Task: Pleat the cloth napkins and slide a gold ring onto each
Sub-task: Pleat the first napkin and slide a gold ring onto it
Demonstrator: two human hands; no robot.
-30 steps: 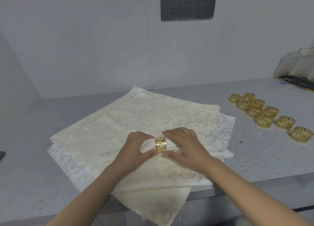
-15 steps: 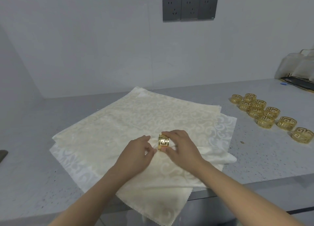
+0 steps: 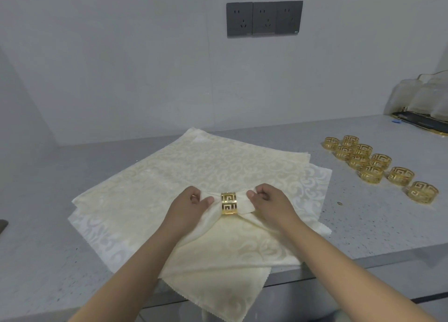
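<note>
A gold cut-out ring sits round the middle of a gathered cream napkin, which lies on top of a stack of flat cream napkins on the grey counter. My left hand pinches the napkin just left of the ring. My right hand pinches the napkin just right of the ring. The napkin's outer ends are hidden under my hands. A corner of the stack hangs over the counter's front edge.
Several loose gold rings lie in a cluster on the counter at the right. Clear plastic bags and a dark tray stand at the far right by the wall. A triple wall socket is above. A dark object shows at the left edge.
The ring has turned flat-on and now sits centred on the gathered napkin. Both hands have moved apart from the ring to the cloth on either side.
</note>
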